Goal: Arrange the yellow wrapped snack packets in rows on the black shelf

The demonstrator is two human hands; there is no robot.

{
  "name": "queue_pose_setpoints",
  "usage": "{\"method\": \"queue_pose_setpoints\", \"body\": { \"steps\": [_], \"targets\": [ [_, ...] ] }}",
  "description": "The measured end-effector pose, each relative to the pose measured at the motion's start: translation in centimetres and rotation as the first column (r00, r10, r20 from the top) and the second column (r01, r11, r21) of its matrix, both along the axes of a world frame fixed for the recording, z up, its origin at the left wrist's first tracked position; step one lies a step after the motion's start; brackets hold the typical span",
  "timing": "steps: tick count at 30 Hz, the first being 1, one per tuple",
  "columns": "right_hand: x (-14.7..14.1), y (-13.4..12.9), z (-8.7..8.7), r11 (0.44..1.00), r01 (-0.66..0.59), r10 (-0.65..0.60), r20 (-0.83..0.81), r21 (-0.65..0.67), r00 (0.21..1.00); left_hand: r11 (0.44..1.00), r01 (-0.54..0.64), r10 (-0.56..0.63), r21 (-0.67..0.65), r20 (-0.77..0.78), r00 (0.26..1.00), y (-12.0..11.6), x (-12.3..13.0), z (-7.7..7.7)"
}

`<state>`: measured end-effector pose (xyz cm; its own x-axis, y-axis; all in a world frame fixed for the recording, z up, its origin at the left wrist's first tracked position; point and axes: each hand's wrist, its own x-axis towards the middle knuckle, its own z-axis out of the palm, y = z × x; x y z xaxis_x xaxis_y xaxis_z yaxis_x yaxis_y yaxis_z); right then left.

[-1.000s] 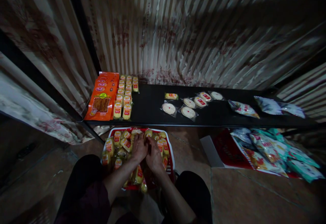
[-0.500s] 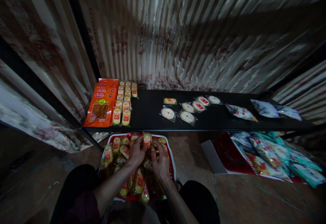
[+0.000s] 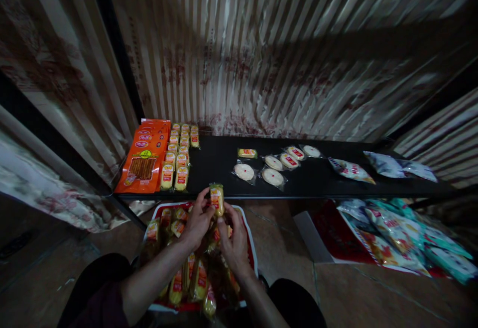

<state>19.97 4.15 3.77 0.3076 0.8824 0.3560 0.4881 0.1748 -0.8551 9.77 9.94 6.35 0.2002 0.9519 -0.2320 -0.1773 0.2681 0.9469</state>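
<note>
A wrapped snack cake (image 3: 217, 199), yellow with a red-and-orange label, is held upright above the basket. My left hand (image 3: 197, 224) grips its left side between thumb and fingers. On the lower right side, my right hand (image 3: 235, 243) closes on the same cake with its fingertips. Below both hands, a red basket with a white rim (image 3: 251, 233) is filled with several similar wrapped cakes (image 3: 197, 280). More of these cakes (image 3: 181, 176) stand in two or three columns on the black shelf (image 3: 212, 168), beside orange snack bags (image 3: 144, 156).
Farther right on the shelf lie a single wrapped cake (image 3: 247, 153), several round white packaged pastries (image 3: 273, 176) and pillow-shaped bags (image 3: 351, 169). On the floor at right, an open box (image 3: 313, 236) holds bagged snacks (image 3: 392, 228). Striped curtain (image 3: 239, 59) hangs behind the shelf.
Both hands have lifted the wrapped cake slightly up from the basket toward the shelf's front edge. The right fingers have closed in on it. The view has shifted a little.
</note>
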Motion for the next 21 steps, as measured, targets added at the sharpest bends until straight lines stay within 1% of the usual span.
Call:
{"method": "queue_pose_setpoints", "body": {
  "steps": [5,9,12,15,21],
  "targets": [
    [0.4,1.4,1.8,0.993,-0.028,0.023,0.043,0.118,0.999,1.000,-0.007,0.008,-0.008,0.063,0.998,0.4,0.2,1.6],
    [0.5,2.8,2.6,0.987,-0.024,0.013,0.071,0.157,0.997,0.999,-0.016,0.014,0.037,0.074,0.997,1.2,0.2,1.8],
    [0.6,3.9,2.8,0.984,-0.033,0.014,0.110,0.173,0.994,0.999,-0.025,0.020,0.038,0.112,0.993,1.8,0.2,1.7],
    [0.8,4.5,2.7,0.981,-0.043,0.018,0.133,0.188,0.991,0.999,-0.002,-0.006,0.052,0.162,0.987,2.2,0.3,1.7],
    [1.1,3.9,2.4,0.977,-0.049,0.015,0.157,0.210,0.987,0.997,0.020,-0.030,0.074,0.138,0.990,2.1,0.5,1.6]
  ]
}}
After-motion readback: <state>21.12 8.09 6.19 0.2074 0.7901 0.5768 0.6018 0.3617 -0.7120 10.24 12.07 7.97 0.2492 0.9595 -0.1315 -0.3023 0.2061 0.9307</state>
